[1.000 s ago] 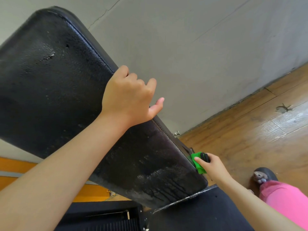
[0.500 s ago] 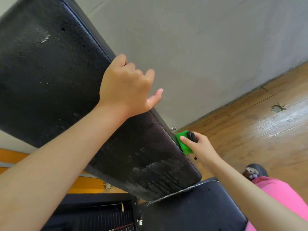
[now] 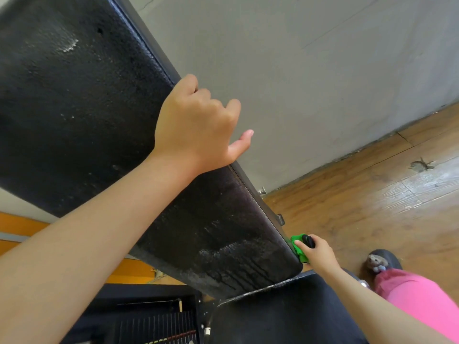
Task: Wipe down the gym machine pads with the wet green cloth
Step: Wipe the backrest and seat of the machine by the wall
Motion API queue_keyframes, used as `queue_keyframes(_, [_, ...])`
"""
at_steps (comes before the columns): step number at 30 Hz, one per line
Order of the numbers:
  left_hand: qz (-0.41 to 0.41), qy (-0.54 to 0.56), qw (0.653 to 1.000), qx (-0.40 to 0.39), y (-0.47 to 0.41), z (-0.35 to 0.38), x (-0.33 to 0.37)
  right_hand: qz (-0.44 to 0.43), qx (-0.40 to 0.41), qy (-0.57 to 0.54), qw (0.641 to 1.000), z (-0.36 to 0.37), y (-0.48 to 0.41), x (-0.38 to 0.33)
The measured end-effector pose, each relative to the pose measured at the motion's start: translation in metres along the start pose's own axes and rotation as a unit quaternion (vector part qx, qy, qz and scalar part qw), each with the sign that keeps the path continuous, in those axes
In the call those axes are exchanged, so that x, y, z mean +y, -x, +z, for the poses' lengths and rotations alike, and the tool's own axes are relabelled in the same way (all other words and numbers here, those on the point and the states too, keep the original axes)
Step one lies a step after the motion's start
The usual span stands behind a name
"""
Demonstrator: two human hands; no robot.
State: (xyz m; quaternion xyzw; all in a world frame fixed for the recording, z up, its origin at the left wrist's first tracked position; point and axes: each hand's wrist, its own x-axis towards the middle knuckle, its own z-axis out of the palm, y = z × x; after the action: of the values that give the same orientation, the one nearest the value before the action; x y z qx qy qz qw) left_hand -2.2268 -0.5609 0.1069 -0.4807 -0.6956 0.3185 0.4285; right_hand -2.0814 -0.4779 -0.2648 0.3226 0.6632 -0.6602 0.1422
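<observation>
From the head camera, the black back pad (image 3: 82,115) fills the left, its top cut off by the frame and wet streaks showing near its lower end. The left hand (image 3: 196,125) grips its far edge, fingers curled over and hidden behind it. Low on the right, the right hand (image 3: 319,255) holds the green cloth (image 3: 298,245) against the pad's side edge, mostly covering it; a small dark thing, perhaps a knob, sits by the fingers. The seat pad (image 3: 285,316) lies nearest, beside a pink trouser leg (image 3: 422,304).
</observation>
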Motion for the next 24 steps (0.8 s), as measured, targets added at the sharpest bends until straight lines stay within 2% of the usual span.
queue_keyframes(6, [-0.007, 0.003, 1.000, 0.000, 0.000, 0.000, 0.000, 0.001, 0.022, 0.082, 0.996, -0.003, -0.004, 0.008])
queue_keyframes(10, [-0.011, 0.005, 1.000, 0.000, 0.000, 0.000, 0.001, 0.048, 0.039, 0.144, 0.988, -0.006, -0.001, 0.024])
queue_keyframes(15, [-0.015, 0.007, 1.000, 0.004, 0.000, 0.000, 0.002, 0.071, -0.027, 0.118, 0.990, -0.002, -0.007, 0.027])
queue_keyframes(19, [-0.017, 0.003, 1.000, 0.004, 0.000, 0.001, 0.003, 0.129, -0.026, -0.041, 0.990, -0.008, -0.008, 0.025])
queue_keyframes(24, [-0.023, -0.001, 1.000, 0.004, -0.001, 0.002, 0.003, 0.037, -0.044, -0.046, 0.997, -0.019, 0.010, -0.014])
